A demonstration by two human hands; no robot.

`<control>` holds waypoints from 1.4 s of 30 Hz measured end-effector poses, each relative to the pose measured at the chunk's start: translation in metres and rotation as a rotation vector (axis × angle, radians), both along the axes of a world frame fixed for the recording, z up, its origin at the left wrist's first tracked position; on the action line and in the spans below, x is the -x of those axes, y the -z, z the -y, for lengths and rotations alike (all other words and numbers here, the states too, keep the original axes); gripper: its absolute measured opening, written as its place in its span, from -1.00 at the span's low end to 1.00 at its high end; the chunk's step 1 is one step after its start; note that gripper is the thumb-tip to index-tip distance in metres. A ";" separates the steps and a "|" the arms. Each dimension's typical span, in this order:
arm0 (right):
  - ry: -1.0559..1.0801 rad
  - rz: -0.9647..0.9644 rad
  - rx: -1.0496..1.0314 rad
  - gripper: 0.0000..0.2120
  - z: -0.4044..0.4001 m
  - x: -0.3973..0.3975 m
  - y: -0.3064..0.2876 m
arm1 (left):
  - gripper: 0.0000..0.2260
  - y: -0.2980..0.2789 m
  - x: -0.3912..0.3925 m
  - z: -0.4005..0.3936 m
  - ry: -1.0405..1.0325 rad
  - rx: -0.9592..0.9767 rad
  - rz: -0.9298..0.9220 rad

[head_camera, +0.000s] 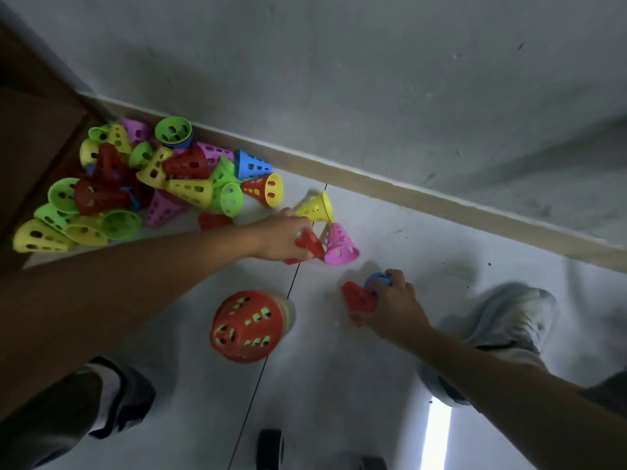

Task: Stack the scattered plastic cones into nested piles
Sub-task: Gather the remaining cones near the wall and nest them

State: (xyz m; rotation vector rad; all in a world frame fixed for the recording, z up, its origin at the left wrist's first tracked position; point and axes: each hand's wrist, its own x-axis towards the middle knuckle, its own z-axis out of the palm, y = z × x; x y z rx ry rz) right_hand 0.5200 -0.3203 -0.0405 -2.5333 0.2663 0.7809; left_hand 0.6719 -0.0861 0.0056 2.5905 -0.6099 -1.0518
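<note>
A heap of scattered plastic cones [142, 184] in red, yellow, green, pink and blue lies in the corner at the left. My left hand [278, 237] grips a red cone [308, 245] on the floor, beside a pink cone [341, 245] and a yellow cone [317, 207]. My right hand [393, 307] holds a second red cone [359, 298], with a blue cone [378, 279] under its fingers. A nested pile topped by a red cone [246, 325] stands between my arms.
The wall's wooden skirting [407, 195] runs diagonally behind the cones. A brown door or panel [30, 130] closes the left corner. My shoes are at the lower left [125, 398] and at the right [509, 320]. A dark object [269, 446] lies at the bottom edge.
</note>
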 end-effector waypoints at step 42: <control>0.507 0.064 -0.873 -0.51 -0.028 -0.069 -0.143 | -0.46 -0.181 0.025 -0.080 -0.107 0.019 0.188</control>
